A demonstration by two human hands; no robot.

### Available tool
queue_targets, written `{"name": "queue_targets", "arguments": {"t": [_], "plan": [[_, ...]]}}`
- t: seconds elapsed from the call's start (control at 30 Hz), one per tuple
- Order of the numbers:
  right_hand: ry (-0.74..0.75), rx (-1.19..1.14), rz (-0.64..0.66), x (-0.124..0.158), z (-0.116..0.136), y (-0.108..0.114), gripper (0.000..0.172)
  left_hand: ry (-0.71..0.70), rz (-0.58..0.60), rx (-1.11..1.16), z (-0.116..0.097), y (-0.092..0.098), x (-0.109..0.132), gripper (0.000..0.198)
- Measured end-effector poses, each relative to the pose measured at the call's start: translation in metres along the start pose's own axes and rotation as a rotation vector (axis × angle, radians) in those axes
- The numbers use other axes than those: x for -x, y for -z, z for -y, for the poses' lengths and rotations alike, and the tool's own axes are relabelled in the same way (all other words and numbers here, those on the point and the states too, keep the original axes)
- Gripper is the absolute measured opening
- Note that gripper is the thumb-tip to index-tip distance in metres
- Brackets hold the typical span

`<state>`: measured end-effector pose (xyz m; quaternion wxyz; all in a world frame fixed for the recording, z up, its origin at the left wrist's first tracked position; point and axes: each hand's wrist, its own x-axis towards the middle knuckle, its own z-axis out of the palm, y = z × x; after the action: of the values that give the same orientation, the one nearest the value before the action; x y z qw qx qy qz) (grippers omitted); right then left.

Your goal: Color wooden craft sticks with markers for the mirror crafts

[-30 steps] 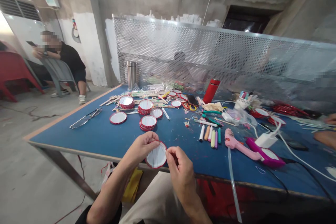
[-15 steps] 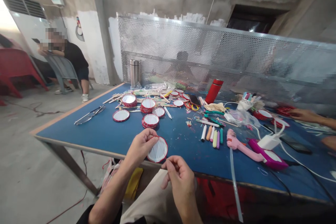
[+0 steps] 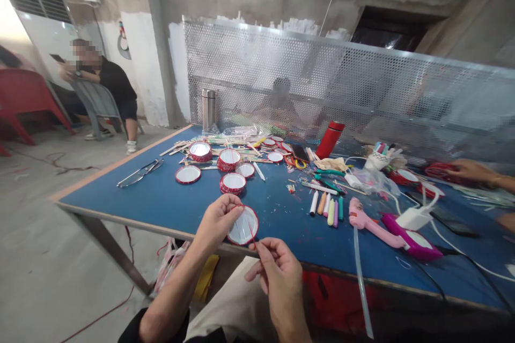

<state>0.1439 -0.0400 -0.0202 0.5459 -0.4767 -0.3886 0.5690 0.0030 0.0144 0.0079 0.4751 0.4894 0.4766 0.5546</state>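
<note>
While the left hand [image 3: 219, 218] pinched a round, red-rimmed white disc [image 3: 242, 228], the right hand [image 3: 279, 274], just below, pinched a slanting red cord [image 3: 251, 231].

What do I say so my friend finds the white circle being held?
Find the blue table, then go to its near edge. There, the person's left hand grips a round white disc with a red rim. Other red-rimmed discs lie farther back on the table, but only this one is held, with a thin red strand running to the right hand.
</note>
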Motion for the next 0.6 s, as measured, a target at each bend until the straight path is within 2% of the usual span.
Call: {"name": "queue_targets", "arguments": {"t": [0.23,0.4,0.5,0.6], "plan": [[0.011,-0.058,-0.056,0.0017,-0.0044,0.004,0.039,-0.014,0.019,-0.002,-0.001,-0.0005,-0.0005,0.031],[0.013,-0.085,-0.049,0.0031,-0.0052,0.0055,0.037,-0.022,-0.017,0.013,0.0002,0.0007,-0.0018,0.032],[0.07,-0.045,-0.078,0.0019,-0.0033,0.0075,0.035,-0.015,-0.041,0.048,0.0011,0.002,-0.0034,0.032],[0.172,0.069,-0.092,-0.0026,0.0022,0.0098,0.036,-0.019,-0.014,0.012,0.0013,0.0017,-0.0033,0.03]]}}
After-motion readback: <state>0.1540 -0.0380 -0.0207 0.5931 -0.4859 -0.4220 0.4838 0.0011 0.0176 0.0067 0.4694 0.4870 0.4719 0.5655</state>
